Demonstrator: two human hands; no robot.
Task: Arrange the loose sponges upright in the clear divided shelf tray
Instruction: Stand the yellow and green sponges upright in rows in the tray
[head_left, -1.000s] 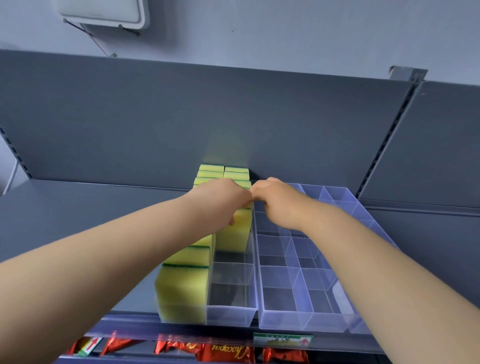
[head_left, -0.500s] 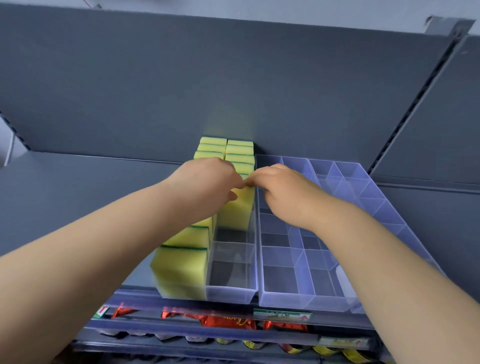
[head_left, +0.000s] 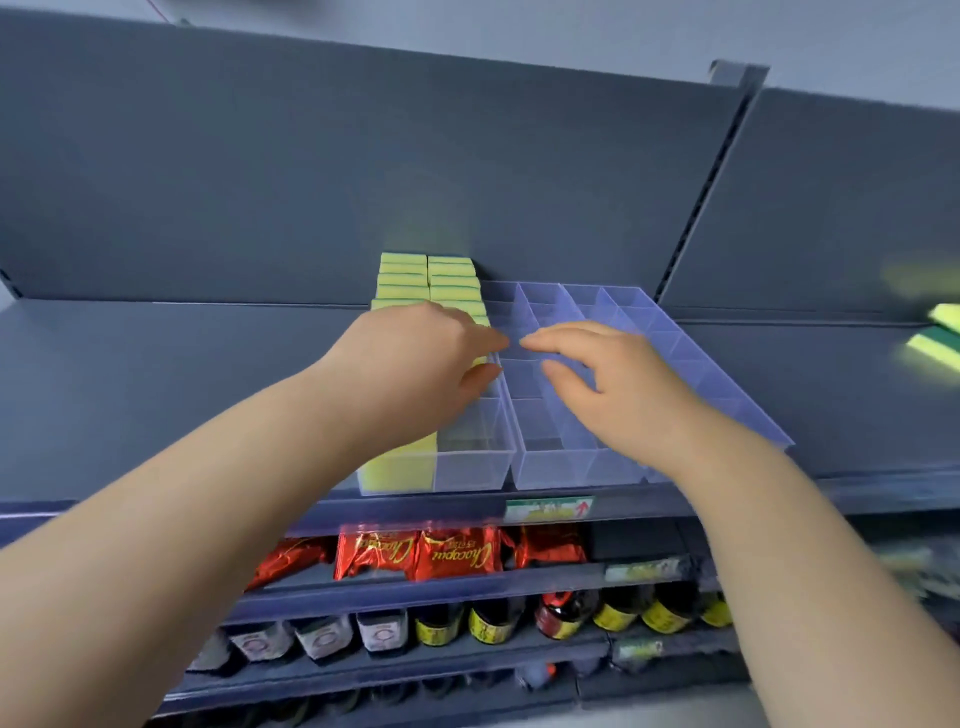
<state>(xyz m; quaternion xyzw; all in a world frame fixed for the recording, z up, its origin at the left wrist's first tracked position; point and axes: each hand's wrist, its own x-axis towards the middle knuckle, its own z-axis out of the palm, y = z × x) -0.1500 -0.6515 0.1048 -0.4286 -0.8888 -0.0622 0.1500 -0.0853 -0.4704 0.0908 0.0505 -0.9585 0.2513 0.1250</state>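
Note:
Yellow sponges with green backing (head_left: 427, 278) stand upright in two rows in the left part of the clear divided shelf tray (head_left: 566, 467) on the grey top shelf. My left hand (head_left: 415, 364) rests over the second row, fingers spread, thumb against a yellow sponge (head_left: 480, 361) there. My right hand (head_left: 597, 374) hovers over the bare middle compartments, fingers apart, holding nothing. Two loose sponges (head_left: 935, 332) lie blurred on the shelf at the far right.
The grey back panel (head_left: 363, 182) rises right behind the tray. A shelf edge with a price label (head_left: 548, 509) runs below it. Lower shelves hold red snack packs (head_left: 415, 553) and dark bottles (head_left: 571, 618).
Both hands have let go of the sponge they were pressing into the second row and drawn apart; the right hand opened and shifted right. The view tilted down, showing the lower shelves.

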